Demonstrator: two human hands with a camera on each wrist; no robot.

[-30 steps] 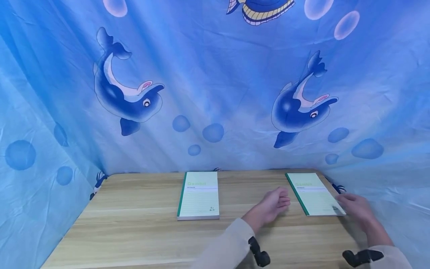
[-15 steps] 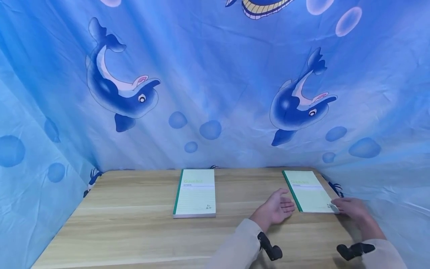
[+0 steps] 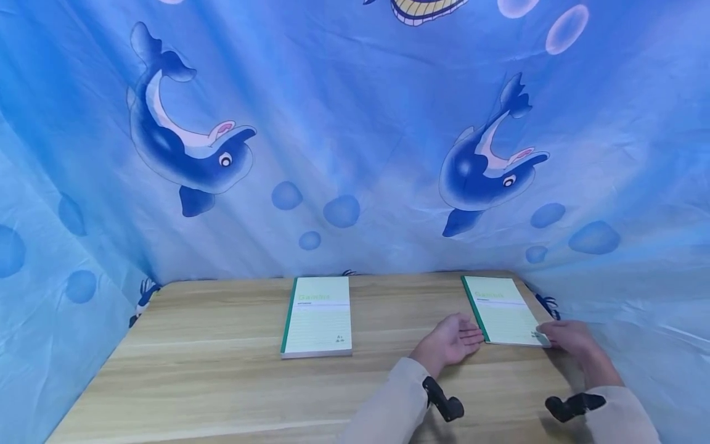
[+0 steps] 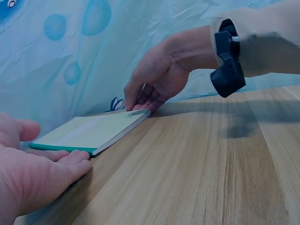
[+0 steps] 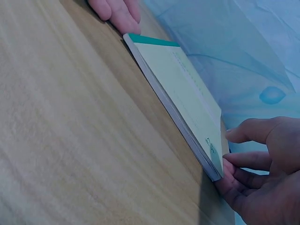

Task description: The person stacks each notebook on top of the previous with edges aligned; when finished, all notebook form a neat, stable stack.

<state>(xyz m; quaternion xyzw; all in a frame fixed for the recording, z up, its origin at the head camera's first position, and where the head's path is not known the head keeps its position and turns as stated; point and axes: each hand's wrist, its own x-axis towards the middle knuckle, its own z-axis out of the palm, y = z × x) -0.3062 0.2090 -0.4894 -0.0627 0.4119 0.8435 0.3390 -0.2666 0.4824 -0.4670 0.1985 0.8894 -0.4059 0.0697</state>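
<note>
In the head view, a thin pale-green notebook (image 3: 499, 314) with a dark green spine lies at the table's right rear. My left hand (image 3: 452, 342) is on its left, palm facing it, with extended fingertips right at the green spine, as the left wrist view also shows. On the opposite side my right hand (image 3: 568, 336) touches the notebook's near right corner. In the right wrist view, its lightly bent fingers (image 5: 229, 171) meet the edge, while the thumb (image 5: 241, 131) stands apart from the cover. Left of both hands lies a second, thicker notebook (image 3: 318, 317), untouched.
The wooden table (image 3: 222, 382) ends at a blue curtain (image 3: 355, 135) printed with dolphins and bubbles, which hangs behind it and along both sides. The right notebook lies near the table's right rear corner. Each wrist wears a black camera mount (image 3: 444, 399).
The right hand has moved in from the right to the notebook's corner. The notebook's near end has swung slightly left, and the left hand's fingertips have come up to its spine.
</note>
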